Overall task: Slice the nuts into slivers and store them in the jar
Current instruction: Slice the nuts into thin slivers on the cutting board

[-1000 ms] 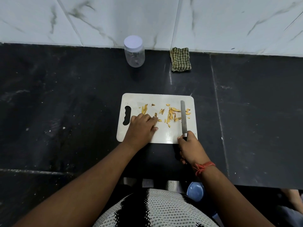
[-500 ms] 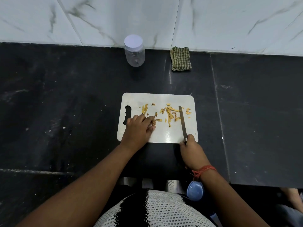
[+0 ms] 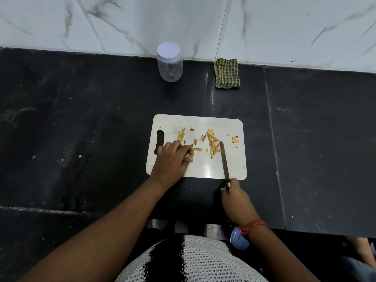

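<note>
A white cutting board lies on the black counter. Yellow nut slivers are scattered across its middle, with a few bits at the right. My left hand rests on the board's left part, fingers curled, pinching a nut piece at the fingertips. My right hand grips the handle of a knife just off the board's near edge; the blade lies over the board with its tip at the slivers. A clear jar with a white lid on stands at the back by the wall.
A folded green checked cloth lies at the back, right of the jar. The marble wall runs behind. The counter's near edge is just below my hands, with a blue object beneath it.
The knife blade has swung left from the right-hand bits toward the main pile of slivers, and my right hand has drawn back toward me. My left hand stays on the board.
</note>
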Available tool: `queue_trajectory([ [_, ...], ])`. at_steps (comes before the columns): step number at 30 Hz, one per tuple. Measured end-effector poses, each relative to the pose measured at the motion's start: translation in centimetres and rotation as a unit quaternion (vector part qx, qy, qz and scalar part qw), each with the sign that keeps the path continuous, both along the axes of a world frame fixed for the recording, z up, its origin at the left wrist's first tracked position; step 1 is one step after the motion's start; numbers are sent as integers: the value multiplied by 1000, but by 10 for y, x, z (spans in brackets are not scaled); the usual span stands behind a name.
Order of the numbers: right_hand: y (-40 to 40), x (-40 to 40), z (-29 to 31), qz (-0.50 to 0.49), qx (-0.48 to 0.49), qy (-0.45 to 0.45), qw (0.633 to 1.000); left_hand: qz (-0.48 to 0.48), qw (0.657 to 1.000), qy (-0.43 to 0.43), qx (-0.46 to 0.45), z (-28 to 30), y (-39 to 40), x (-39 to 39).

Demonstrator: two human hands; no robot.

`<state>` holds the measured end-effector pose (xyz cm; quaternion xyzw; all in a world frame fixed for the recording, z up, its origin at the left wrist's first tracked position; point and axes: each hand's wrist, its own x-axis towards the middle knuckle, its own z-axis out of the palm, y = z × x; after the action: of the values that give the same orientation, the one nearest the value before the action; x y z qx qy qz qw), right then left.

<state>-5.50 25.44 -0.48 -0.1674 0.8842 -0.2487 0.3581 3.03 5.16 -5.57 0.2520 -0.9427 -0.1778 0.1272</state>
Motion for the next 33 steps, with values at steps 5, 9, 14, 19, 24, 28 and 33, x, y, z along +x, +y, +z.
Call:
queue_trajectory([
  [5, -6, -6, 3, -11, -26, 27, 999, -14, 1000, -7, -6, -2, 4, 0],
  [9, -11, -5, 4, 4, -32, 12, 999, -11, 1000, -5, -1, -5, 7, 3],
  [14, -13, 5, 3, 65, -34, 4, 997, -20, 1000, -13, 11, -7, 6, 6],
  [19, -11, 13, 3, 110, -30, 18, 993, -6, 1000, -16, 10, -7, 10, -3],
  [24, -11, 21, 2, 135, -31, 25, 990, 18, 999, -4, 30, -10, 12, -4],
  [28, -9, 27, 1, 145, -27, 32, 989, 13, 1000, -6, 17, -10, 13, -4],
  [33, -3, 31, -5, 149, -19, 37, 988, 14, 1000, 0, 11, -12, 14, -3],
])
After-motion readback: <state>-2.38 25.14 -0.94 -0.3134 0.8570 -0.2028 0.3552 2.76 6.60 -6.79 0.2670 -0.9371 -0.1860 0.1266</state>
